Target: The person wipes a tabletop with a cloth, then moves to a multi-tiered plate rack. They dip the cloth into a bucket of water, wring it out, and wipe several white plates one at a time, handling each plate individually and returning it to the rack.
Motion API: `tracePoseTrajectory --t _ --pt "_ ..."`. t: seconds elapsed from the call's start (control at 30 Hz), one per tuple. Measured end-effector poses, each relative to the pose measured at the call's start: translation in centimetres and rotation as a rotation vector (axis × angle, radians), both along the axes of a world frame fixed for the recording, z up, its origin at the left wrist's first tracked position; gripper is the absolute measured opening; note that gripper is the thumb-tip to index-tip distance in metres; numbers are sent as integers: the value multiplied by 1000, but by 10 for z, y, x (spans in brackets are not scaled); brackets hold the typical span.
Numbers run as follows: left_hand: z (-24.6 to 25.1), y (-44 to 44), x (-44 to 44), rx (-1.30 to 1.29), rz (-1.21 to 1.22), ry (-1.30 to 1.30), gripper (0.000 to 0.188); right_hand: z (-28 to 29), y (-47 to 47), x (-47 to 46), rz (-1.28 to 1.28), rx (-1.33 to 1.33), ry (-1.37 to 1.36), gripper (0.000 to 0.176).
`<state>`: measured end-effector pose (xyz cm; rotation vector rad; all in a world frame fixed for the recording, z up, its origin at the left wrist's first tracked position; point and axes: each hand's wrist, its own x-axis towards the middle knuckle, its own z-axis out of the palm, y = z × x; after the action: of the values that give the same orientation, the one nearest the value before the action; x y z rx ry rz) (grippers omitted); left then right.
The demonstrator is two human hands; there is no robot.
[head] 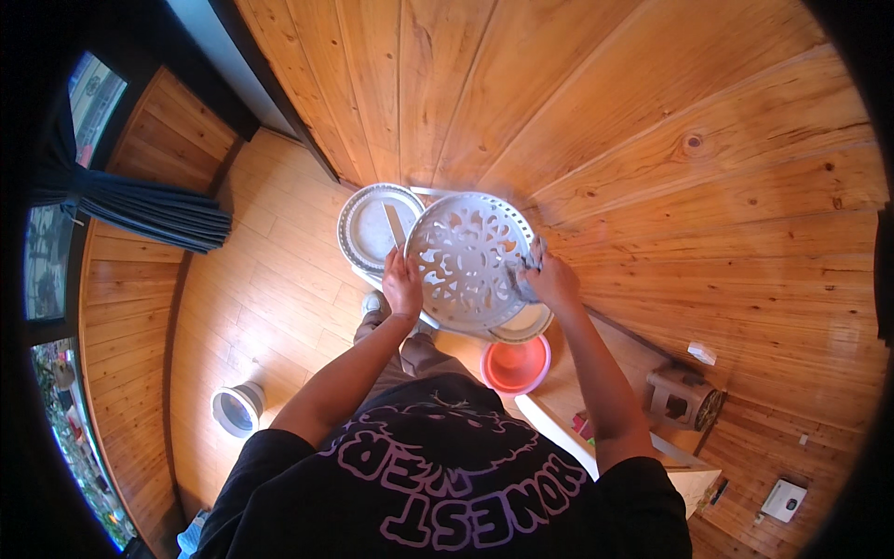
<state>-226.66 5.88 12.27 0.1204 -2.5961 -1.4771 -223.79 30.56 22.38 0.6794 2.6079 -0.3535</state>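
My left hand (403,283) grips the left rim of a round white openwork tray (466,258), its fingers at the edge. On the tray's right rim, my right hand (554,281) presses a grey cloth (525,279). The tray has a cut-out pattern and is held above a white-framed stand (433,190). To the left, a round white tier with a pierced rim (353,234) carries a flat, light strip (394,223). Another round tier (524,325) shows partly beneath the tray at the lower right.
A pink-rimmed red basin (515,367) is on the floor below the stand. A grey-white bucket (239,410) stands on the floor at left, and a brown plastic stool (681,398) at right. Wood-panelled walls rise ahead and right; a blue curtain (154,209) hangs by the windows.
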Motion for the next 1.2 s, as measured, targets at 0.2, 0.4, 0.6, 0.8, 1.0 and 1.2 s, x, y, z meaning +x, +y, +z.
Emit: tracePoseTrajectory --t 0.2,0.4,0.6,0.8,1.0,1.2 --pt "-1 -3 0 31 -34 15 28 25 -4 8 150 -103 118 38" --pt "5 -8 -1 80 -79 -13 28 -24 -55 -48 65 34 548 31" --pt "6 -8 -3 -10 -99 57 29 -57 -105 -69 120 106 601 28" --pt "7 -10 -3 11 -90 31 30 -51 -155 -57 234 -181 673 27" --pt "-1 -10 -9 174 -107 -12 34 -55 -145 -37 432 -343 596 17" --pt "1 -21 -15 187 -110 -246 42 -52 -130 -25 549 -539 419 19"
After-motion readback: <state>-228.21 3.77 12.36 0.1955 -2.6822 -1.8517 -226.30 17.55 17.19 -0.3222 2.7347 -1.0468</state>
